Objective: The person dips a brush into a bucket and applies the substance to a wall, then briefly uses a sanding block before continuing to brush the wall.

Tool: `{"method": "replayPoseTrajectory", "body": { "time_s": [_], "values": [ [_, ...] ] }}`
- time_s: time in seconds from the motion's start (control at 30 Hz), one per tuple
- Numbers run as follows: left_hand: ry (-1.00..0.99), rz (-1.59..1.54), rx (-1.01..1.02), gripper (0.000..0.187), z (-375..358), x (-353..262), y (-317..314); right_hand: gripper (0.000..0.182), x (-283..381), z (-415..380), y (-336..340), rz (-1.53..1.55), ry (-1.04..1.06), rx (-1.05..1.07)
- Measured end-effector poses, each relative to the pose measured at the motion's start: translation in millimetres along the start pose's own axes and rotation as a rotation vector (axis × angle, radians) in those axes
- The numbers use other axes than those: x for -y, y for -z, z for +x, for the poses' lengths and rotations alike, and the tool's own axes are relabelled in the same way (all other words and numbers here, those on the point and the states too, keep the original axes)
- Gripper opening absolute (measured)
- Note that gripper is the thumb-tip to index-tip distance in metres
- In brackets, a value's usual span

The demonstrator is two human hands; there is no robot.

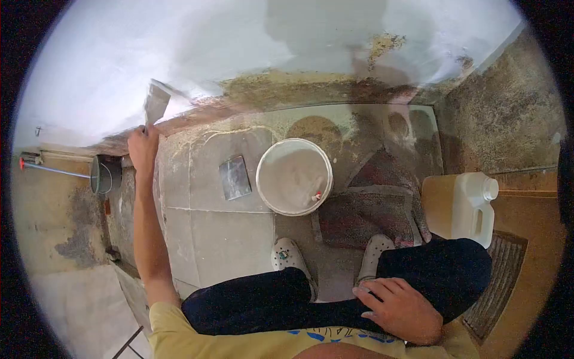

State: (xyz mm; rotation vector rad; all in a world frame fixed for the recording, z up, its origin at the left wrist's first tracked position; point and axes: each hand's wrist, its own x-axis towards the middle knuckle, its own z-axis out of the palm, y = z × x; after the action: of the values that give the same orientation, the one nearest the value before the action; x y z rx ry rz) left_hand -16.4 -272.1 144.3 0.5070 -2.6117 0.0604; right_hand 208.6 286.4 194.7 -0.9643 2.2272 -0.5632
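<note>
**Scraper [158, 102] held out at the far white wall [239, 36], bucket [258, 179] close by on the floor [233, 239]**

Holding the scraper far left in the left hand [143, 146], with fingers closed round the handle end and the broad blade pointing away toward the wall; cannot tell whether touching it. Gripped low like this, probably, to leave the whole blade free and lengthen the reach.

Resting the right hand [400, 308] on the dark trousers [439, 269], near right, with fingers loosely bent and nothing seen in them; perhaps placed there for balance.

In the middle, just beyond the pale clogs [289, 256], the bucket with pale paste [287, 170] inside, likely set there for easy reach. Just left of it, a dark flat plate [235, 178]; to the right, a crumpled sack [368, 218], then a capped jug [457, 206] beyond the right knee.

On the yellow shirt [239, 347], blue print and partly folded lettering, perhaps "ZAU", not surely. On jug and sack, no legible label or brand.
</note>
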Motion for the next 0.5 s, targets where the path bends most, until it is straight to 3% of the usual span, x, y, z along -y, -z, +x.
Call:
{"method": "replayPoseTrajectory", "body": {
  "time_s": [0.03, 0.07, 0.1, 0.2, 0.23, 0.27, 0.37, 0.5],
  "values": [
    [0.016, 0.034, -0.029, 0.038, -2.8, 3.0, -3.4, 0.052, -0.5, -0.9, -1.0, -0.003, -0.023, 0.006],
    [-0.125, -0.012, 0.028, 0.041, -3.5, 3.4, -9.2, 0.052, -0.3, -1.3, -0.1, -0.003, -0.028, 0.003],
    [-0.142, -0.056, 0.093, 0.041, -5.0, -16.0, -8.0, 0.052, 1.3, -2.2, 1.2, -0.005, -0.050, -0.003],
    [-0.251, -0.166, 0.189, 0.040, -17.3, -109.3, -16.5, 0.052, 7.6, -4.5, -1.2, -0.001, -0.082, -0.027],
    [-0.196, -0.155, 0.260, 0.040, -22.4, -149.3, -17.1, 0.052, 10.2, -5.4, -2.2, 0.001, -0.086, -0.037],
    [-0.359, -0.243, 0.260, 0.041, -25.9, -173.4, -29.6, 0.052, 13.4, -6.0, -3.1, -0.001, -0.094, -0.040],
    [-0.580, -0.333, 0.225, 0.036, -39.4, -261.2, -27.9, 0.051, 21.6, -5.8, -3.7, -0.013, -0.109, -0.070],
    [-0.533, -0.357, 0.214, 0.036, -28.8, -289.0, -27.5, 0.051, 25.6, -4.5, -1.2, 0.036, -0.117, -0.105]
  ]
}}
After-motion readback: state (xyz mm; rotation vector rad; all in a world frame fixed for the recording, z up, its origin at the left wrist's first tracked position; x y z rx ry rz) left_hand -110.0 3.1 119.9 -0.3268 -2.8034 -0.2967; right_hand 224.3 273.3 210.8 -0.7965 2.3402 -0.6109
